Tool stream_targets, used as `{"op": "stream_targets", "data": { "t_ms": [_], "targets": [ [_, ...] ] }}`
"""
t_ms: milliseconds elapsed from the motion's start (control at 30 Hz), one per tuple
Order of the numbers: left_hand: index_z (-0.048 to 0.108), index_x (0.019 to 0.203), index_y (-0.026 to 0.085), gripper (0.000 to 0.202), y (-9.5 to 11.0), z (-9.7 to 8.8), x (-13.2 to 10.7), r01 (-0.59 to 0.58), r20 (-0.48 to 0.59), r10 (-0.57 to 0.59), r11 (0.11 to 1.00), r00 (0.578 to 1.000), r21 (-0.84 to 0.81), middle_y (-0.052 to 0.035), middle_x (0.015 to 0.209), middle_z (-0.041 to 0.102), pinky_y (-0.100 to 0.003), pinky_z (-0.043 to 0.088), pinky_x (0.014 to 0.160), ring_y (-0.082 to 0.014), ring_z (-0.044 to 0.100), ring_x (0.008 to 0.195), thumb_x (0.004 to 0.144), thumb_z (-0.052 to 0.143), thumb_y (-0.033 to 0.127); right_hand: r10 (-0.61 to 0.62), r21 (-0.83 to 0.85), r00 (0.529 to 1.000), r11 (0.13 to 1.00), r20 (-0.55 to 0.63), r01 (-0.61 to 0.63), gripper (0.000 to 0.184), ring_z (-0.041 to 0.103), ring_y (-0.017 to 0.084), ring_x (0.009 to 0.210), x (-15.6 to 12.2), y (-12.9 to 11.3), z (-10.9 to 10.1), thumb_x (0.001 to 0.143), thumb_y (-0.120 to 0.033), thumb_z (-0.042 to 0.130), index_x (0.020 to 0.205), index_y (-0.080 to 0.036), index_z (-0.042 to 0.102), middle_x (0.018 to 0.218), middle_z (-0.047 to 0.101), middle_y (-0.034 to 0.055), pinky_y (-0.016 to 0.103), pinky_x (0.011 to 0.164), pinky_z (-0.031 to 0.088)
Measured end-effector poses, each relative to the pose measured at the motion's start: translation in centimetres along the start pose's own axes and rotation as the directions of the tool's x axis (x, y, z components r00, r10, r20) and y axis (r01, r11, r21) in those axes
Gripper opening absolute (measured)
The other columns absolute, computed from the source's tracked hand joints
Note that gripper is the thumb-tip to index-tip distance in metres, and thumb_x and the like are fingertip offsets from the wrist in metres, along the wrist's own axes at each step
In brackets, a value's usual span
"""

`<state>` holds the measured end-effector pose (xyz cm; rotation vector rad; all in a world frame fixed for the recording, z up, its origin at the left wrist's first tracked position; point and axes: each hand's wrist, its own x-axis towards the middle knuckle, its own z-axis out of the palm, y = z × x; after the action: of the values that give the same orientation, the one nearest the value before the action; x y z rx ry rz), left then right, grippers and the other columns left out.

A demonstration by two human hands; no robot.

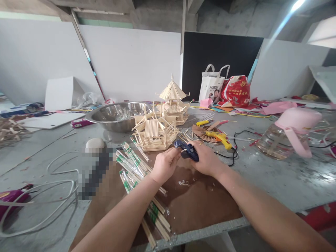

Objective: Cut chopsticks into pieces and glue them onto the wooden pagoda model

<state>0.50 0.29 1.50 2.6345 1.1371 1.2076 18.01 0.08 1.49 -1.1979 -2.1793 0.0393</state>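
Observation:
My right hand (206,157) is wrapped round a dark blue hand tool (190,152) that looks like a cutter. Close beside it, my left hand (165,164) is closed in a pinch at the tool's left end. A short pale bit of stick (185,150) shows at the tool's head; most of what my left fingers grip is hidden. Just beyond my hands stands a half-built stick model (154,131). Behind it rises a stick pavilion with a pointed roof (173,94). Packets of wooden chopsticks (136,168) in clear wrappers with green print lie under and beside my left forearm.
A steel basin (118,119) stands behind the models' left side. Right of my hands lie a yellow glue gun (220,138) with a black cord and a pink-lidded jug (283,136). A brown sheet (199,206) covers the near table. Bags (235,91) stand at the back.

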Motion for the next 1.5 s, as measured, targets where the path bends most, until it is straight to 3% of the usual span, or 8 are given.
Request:
{"op": "stream_targets", "data": {
  "t_ms": [133, 267, 433, 533, 667, 900, 1233, 1500],
  "targets": [
    [0.059, 0.078, 0.015, 0.031, -0.5, -0.7, 0.0, -0.129, -0.033, 0.137, 0.975, 0.990, 0.184, -0.0055, 0.067, 0.059, -0.020, 0.041, 0.053, -0.0118, 0.055, 0.058, 0.084, 0.031, 0.026, -0.079, 0.029, 0.997, 0.997, 0.024, 0.079, 0.037, 0.049, 0.024, 0.095, 0.0, -0.3, -0.2, 0.069, -0.022, 0.051, 0.104, -0.015, 0.043, 0.100, 0.054, 0.0119, 0.036, 0.081, 0.039],
    [0.059, 0.074, 0.015, 0.031, -0.8, -1.0, 0.0, -0.148, -0.025, 0.157, 0.963, 0.987, 0.226, -0.0047, 0.064, 0.057, -0.019, 0.039, 0.050, -0.0107, 0.052, 0.054, 0.084, 0.032, 0.026, -0.120, 0.046, 0.993, 0.992, 0.016, 0.119, 0.040, 0.048, 0.024, 0.098, 0.0, -0.2, -0.2, 0.069, -0.024, 0.052, 0.106, -0.015, 0.041, 0.102, 0.053, 0.0128, 0.037, 0.082, 0.039],
    [0.060, 0.081, 0.014, 0.030, -0.3, -0.7, 0.2, 0.004, 0.127, 0.013, 0.991, 0.992, -0.131, -0.0021, 0.064, 0.055, -0.018, 0.039, 0.054, -0.0099, 0.049, 0.057, 0.083, 0.034, 0.028, -0.137, 0.073, 0.991, 0.988, 0.001, 0.137, 0.042, 0.047, 0.023, 0.099, 0.0, 0.4, -0.2, 0.065, -0.017, 0.052, 0.106, -0.016, 0.040, 0.103, 0.052, 0.0118, 0.037, 0.085, 0.038],
    [0.061, 0.087, 0.013, 0.032, 0.0, -0.6, 0.4, 0.161, 0.252, -0.070, 0.917, 0.965, -0.364, -0.0013, 0.067, 0.054, -0.019, 0.040, 0.059, -0.0110, 0.047, 0.063, 0.083, 0.035, 0.031, -0.145, 0.091, 0.989, 0.985, -0.002, 0.144, 0.041, 0.047, 0.023, 0.098, -0.1, 0.6, -0.2, 0.065, -0.018, 0.052, 0.105, -0.016, 0.041, 0.103, 0.052, 0.0113, 0.037, 0.085, 0.038],
    [0.062, 0.087, 0.014, 0.034, 0.2, -0.7, 0.6, 0.283, 0.304, -0.136, 0.807, 0.943, -0.518, -0.0008, 0.071, 0.054, -0.020, 0.038, 0.061, -0.0111, 0.044, 0.065, 0.080, 0.039, 0.037, -0.140, 0.095, 0.990, 0.986, 0.002, 0.140, 0.040, 0.049, 0.022, 0.095, 0.0, 0.6, -0.3, 0.065, -0.018, 0.052, 0.104, -0.017, 0.042, 0.100, 0.054, 0.0108, 0.035, 0.082, 0.039],
    [0.056, 0.068, 0.013, 0.034, 0.3, -1.3, 0.8, 0.478, 0.500, -0.172, 0.652, 0.849, -0.588, 0.0051, 0.050, 0.033, -0.017, 0.023, 0.042, -0.0056, 0.026, 0.047, 0.075, 0.045, 0.044, -0.108, 0.047, 0.994, 0.993, 0.035, 0.106, 0.035, 0.051, 0.022, 0.091, -0.1, 0.7, -0.3, 0.066, -0.021, 0.053, 0.099, -0.016, 0.045, 0.096, 0.057, 0.0101, 0.033, 0.077, 0.040],
    [0.050, 0.064, 0.013, 0.034, 0.5, -1.8, 1.1, 0.615, 0.613, -0.166, 0.436, 0.772, -0.657, 0.0086, 0.043, 0.028, -0.018, 0.014, 0.038, -0.0030, 0.020, 0.039, 0.069, 0.053, 0.047, -0.072, -0.061, 0.996, 0.995, 0.050, 0.075, 0.028, 0.056, 0.021, 0.081, -0.4, 0.6, -0.4, 0.068, -0.027, 0.053, 0.093, -0.018, 0.047, 0.089, 0.060, 0.0078, 0.030, 0.068, 0.040],
    [0.053, 0.071, 0.011, 0.039, 0.3, -1.8, 1.1, 0.622, 0.617, -0.167, 0.417, 0.769, -0.663, 0.0103, 0.040, 0.026, -0.018, 0.012, 0.037, -0.0026, 0.019, 0.037, 0.068, 0.053, 0.050, -0.006, -0.068, 0.996, 0.998, 0.090, 0.012, 0.024, 0.058, 0.020, 0.079, -0.4, 0.5, -0.3, 0.067, -0.028, 0.053, 0.090, -0.018, 0.049, 0.086, 0.062, 0.0065, 0.028, 0.066, 0.039]
  ]
}}
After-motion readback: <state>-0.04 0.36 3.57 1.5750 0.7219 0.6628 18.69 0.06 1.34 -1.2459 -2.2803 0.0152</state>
